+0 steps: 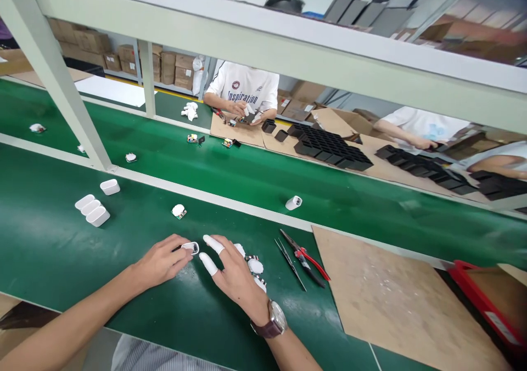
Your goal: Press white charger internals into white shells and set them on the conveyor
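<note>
While the left hand [164, 258] pinches a white casing [188, 246] near the middle of the worktop [140, 223], the casing's mouth points right, toward the right hand [211, 253], and something dark shows inside it. That left grip is closed on the casing between thumb and fingers, presumably from behind to leave the mouth uncovered. The right grip is open, thumb and forefinger parted just beside the casing, holding nothing I can see; both digits wear white finger covers [208, 264] (to keep the parts clean, I'd guess).

Round white-topped pieces [256, 266] lie just right of the right hand, partly hidden by it, perhaps put there for a short reach. Farther right, the tweezers [290, 264] and pliers [303, 257] lie side by side, the pliers' handles slanting near and right, which seems handy for that hand.

As for edges, a pale rail [206, 197] bounds the far side, a cardboard sheet [395, 294] begins beyond the pliers, and the left forearm crosses the near edge. Room looks more generous leftward, up to the open-topped casings [93, 211]; rightward, the pieces crowd the right hand.
</note>
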A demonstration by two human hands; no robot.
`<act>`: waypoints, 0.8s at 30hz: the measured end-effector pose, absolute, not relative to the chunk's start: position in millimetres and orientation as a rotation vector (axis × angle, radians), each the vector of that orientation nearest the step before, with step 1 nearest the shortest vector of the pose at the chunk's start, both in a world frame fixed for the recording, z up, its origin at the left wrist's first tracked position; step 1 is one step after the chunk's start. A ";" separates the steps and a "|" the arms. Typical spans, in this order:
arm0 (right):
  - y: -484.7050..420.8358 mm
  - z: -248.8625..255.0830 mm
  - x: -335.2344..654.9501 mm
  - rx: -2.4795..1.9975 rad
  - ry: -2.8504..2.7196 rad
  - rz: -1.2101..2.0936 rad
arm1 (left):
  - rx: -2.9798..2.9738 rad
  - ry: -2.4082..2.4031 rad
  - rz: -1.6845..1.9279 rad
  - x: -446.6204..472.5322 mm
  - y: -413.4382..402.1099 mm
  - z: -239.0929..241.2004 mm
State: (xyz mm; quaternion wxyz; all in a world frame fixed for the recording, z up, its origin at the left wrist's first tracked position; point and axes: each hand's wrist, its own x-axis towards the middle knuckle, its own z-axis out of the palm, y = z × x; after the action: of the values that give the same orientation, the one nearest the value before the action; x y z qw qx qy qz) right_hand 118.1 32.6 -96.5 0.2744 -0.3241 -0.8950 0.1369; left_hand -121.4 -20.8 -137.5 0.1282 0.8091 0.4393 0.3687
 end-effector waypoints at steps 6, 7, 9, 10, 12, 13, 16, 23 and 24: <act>27.1 -99.2 134.3 -0.855 -2.367 0.290 | 2.164 1.324 1.007 -115.0 -18.3 -130.2; 26.2 -99.8 136.5 -0.854 -2.363 0.281 | 2.004 1.314 1.027 -114.1 -15.6 -127.3; 24.6 -101.1 140.4 -0.847 -2.346 0.271 | 1.545 1.271 1.094 -112.5 -8.7 -120.7; 23.9 -101.8 142.3 -0.842 -2.332 0.266 | 1.297 1.229 1.119 -111.8 -4.7 -117.3; 22.6 -102.5 146.0 -0.838 -2.311 0.249 | 0.931 1.137 1.133 -111.7 5.4 -111.7; 22.0 -102.5 147.9 -0.840 -2.308 0.237 | 0.875 1.114 1.133 -112.5 12.6 -109.7; 21.2 -100.4 152.2 -0.836 -2.316 0.180 | 1.252 1.310 1.143 -120.6 50.2 -105.7; 25.5 -97.0 152.8 -0.741 -2.414 0.101 | 1.813 1.879 1.045 -169.0 191.5 -89.9; 26.9 -97.5 154.6 -0.736 -2.433 0.091 | 1.840 1.918 0.995 -177.2 203.1 -88.2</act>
State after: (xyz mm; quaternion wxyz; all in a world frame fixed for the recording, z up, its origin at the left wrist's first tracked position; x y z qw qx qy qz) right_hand 154.6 26.9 -97.5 0.2947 -0.2764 -0.9141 0.0341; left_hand -177.2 203.1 -88.2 0.1512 0.6408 0.6681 0.3467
